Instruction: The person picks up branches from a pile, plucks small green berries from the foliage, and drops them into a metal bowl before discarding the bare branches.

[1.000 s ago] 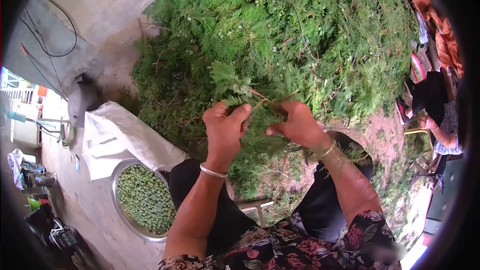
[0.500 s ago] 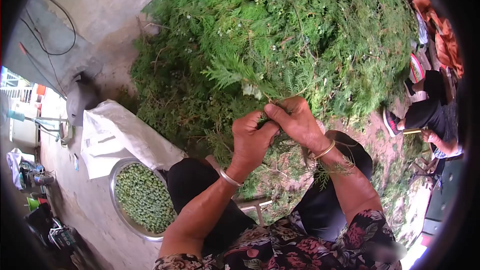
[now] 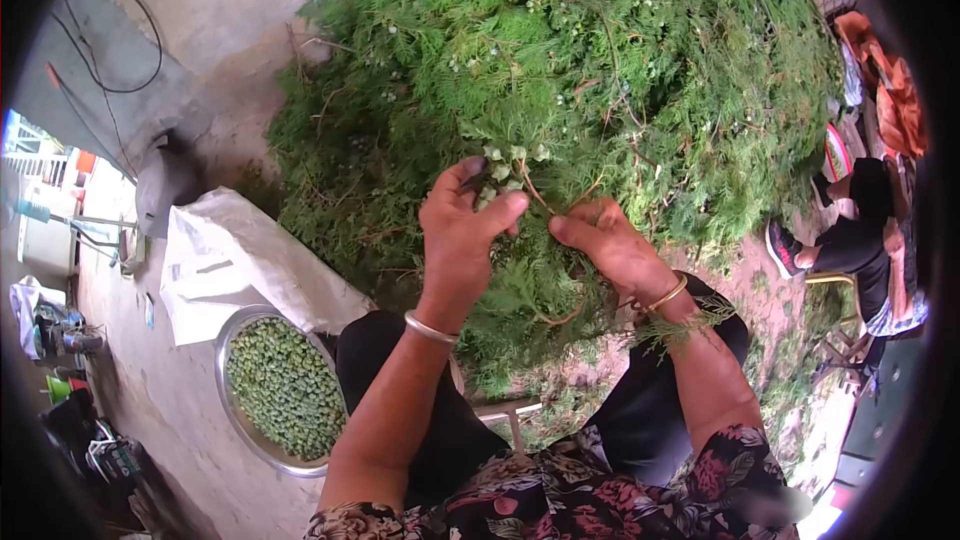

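My right hand point(image 3: 615, 248) pinches a leafy evergreen sprig point(image 3: 538, 192) between thumb and fingers, out in front of my knees. Pale green seed cones point(image 3: 518, 168) cluster near the upper end of its brown stem. Just left of them is my left hand point(image 3: 458, 230), its thumb and forefinger apart, with the fingertips right at the cones. Behind both hands rises a big heap of cut green branches point(image 3: 600, 50), with small cones scattered through it. More foliage hangs below the right hand and along its wrist.
A metal basin point(image 3: 222, 380) full of green cones stands by my left knee, next to a white sack point(image 3: 225, 255). Another person point(image 3: 870, 240) sits at the far right beside the heap. A dark cable point(image 3: 150, 20) hangs at upper left.
My left hand has moved left, away from the right hand, and its fingers have spread. The cone cluster now shows between the hands. The seated person's hand has shifted.
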A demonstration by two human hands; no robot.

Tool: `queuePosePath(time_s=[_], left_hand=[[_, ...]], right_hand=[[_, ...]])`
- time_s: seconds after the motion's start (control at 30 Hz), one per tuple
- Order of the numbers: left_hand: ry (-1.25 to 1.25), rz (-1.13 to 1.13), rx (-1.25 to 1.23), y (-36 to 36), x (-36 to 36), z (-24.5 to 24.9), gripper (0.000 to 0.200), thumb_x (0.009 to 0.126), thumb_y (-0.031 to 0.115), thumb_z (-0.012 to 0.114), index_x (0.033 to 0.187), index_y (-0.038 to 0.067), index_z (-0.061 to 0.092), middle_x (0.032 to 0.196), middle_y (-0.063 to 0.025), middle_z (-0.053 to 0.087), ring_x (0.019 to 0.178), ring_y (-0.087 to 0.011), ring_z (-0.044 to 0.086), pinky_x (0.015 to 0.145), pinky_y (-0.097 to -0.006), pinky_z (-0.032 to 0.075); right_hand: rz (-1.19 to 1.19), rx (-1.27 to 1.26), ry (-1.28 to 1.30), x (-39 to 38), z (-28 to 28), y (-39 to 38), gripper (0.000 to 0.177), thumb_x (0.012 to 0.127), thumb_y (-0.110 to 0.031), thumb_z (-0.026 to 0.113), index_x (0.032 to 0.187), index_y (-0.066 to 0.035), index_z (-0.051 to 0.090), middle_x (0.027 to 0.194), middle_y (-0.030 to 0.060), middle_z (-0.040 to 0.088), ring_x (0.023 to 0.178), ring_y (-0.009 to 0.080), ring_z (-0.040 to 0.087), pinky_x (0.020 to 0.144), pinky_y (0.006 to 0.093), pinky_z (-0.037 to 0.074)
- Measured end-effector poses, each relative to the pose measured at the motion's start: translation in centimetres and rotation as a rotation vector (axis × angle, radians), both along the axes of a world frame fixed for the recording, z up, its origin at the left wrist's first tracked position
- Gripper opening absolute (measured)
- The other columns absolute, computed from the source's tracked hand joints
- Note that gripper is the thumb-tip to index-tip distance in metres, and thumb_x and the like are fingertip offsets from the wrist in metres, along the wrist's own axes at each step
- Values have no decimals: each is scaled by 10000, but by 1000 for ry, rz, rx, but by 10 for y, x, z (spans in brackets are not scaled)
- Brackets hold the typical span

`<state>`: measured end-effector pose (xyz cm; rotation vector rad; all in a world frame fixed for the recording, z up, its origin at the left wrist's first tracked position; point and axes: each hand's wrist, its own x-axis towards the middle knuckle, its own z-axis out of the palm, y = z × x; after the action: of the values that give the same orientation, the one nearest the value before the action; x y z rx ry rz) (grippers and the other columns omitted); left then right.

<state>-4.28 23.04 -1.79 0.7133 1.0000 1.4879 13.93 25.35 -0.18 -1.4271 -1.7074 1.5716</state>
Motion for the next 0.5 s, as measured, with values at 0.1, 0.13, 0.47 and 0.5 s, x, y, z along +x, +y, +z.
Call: queuePosePath(time_s=[0.1,0.13,0.47,0.5], left_hand=[[10,80,46,0,15,-1,445,739,-3,708,1120,-48,483,813,-56,603,692,-108,571,564,-228,455],[10,81,46,1,14,-4,445,739,-3,708,1120,-48,483,813,-56,603,692,-108,571,564,-228,455],[183,81,-3,-3,7,-5,189,743,35,723,808,17,546,699,-13,586,527,-57,488,452,-201,388],[205,87,3,-4,7,-6,185,749,39,721,811,21,547,699,-11,585,517,-53,479,444,-198,381]], right_hand=[[90,7,112,-4,6,-3,366,861,-306,610,740,39,613,572,14,475,566,107,468,548,258,406],[131,-22,40,-2,2,-3,363,863,-302,611,752,43,619,609,27,494,624,113,479,602,268,412],[164,-169,5,4,7,-1,381,856,-333,628,732,27,621,697,48,525,711,121,477,673,280,420],[162,-169,6,3,8,-1,381,856,-333,628,732,27,621,697,48,525,711,121,477,673,280,420]])
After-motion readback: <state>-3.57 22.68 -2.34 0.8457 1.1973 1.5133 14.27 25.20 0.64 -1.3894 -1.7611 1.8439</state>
